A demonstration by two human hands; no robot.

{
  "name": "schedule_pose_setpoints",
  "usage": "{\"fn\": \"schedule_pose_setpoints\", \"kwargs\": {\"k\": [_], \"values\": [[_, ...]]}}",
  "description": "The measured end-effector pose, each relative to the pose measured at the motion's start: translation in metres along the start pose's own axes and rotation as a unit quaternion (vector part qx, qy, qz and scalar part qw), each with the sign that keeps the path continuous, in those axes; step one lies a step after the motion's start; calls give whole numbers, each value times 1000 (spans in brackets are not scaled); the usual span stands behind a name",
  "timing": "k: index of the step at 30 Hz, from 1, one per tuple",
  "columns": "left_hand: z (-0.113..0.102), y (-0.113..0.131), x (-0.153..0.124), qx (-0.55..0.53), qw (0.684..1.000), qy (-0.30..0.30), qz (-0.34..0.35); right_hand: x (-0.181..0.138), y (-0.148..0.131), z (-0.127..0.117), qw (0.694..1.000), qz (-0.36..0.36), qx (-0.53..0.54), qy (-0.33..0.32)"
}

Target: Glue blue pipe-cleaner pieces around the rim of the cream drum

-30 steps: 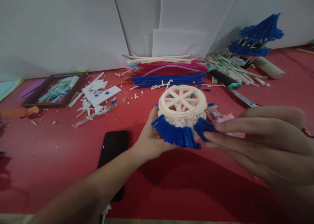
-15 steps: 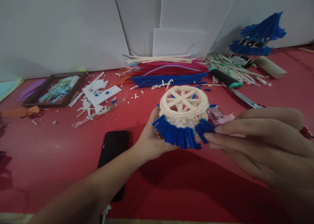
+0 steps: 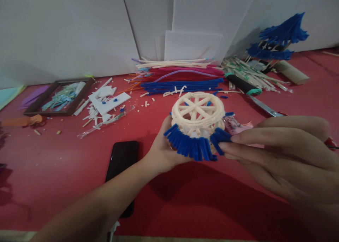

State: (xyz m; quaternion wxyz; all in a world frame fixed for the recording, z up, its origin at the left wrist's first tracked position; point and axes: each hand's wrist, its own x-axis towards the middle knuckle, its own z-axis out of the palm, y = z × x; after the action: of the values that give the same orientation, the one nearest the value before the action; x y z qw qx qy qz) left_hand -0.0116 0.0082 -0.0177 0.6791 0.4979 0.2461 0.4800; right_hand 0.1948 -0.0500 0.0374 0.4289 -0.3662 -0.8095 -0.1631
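My left hand (image 3: 165,148) is closed around the lower side of a cream pipe-cleaner craft model (image 3: 198,121), whose round top has spokes like a wheel. Short blue pipe-cleaner pieces (image 3: 192,146) fan out along its near edge. At the right end of that fringe, my right hand (image 3: 275,150) pinches a blue pipe-cleaner piece (image 3: 220,139) between thumb and finger, against the model. The left fingers under the model are mostly hidden.
Bundled pipe cleaners (image 3: 182,79) lie at the back. A blue-roofed model (image 3: 280,40), a cardboard tube (image 3: 293,72) and a black-green handle (image 3: 243,83) are at right. A phone (image 3: 123,160), white scraps (image 3: 111,104) and a brown frame (image 3: 50,112) are at left.
Almost nothing differs. Both hands and the model hold nearly the same place, with the right hand still pinching at the blue fringe.
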Motion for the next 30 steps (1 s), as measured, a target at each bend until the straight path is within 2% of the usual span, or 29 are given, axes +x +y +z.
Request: {"fn": "schedule_pose_setpoints", "kwargs": {"k": [3, 15, 22, 30], "values": [[1, 5, -2, 19, 1000, -6, 9, 2, 4, -1, 1000, -13, 2, 6], [5, 8, -2, 29, 1000, -4, 2, -1, 0, 2, 999, 43, 15, 24], [1, 8, -2, 30, 999, -23, 2, 1, 8, 1, 1000, -19, 5, -5], [3, 10, -2, 7, 999, -43, 18, 2, 10, 3, 998, -51, -17, 27]]}}
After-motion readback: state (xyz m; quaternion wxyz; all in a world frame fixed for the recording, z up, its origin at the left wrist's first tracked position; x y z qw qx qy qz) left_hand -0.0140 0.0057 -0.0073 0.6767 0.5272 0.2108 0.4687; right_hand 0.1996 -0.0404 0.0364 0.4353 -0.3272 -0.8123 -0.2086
